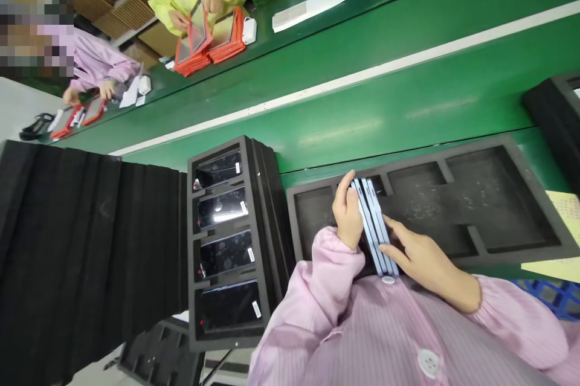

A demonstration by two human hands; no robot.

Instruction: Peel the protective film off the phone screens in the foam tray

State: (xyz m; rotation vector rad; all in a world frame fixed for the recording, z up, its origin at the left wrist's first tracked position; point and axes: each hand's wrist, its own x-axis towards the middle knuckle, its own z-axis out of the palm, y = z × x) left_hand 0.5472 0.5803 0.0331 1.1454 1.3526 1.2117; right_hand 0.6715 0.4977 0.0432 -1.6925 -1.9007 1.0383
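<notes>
Blue-edged phone stack (374, 226) just right of frame centre, over flat black tray (498, 193). Left hand (348, 215) fingers curled round its left side; right hand (419, 256) thumb, fingers holding right side. Dark-screened phones (229, 304) in upright tray (256, 217), left of centre.

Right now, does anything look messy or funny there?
Maybe the pale specks in the black foam tray beside the right hand: they stand out against the dark surface, though I can't tell whether they're scuffs or crumbs. Nothing looks clearly spilled or broken.
</notes>
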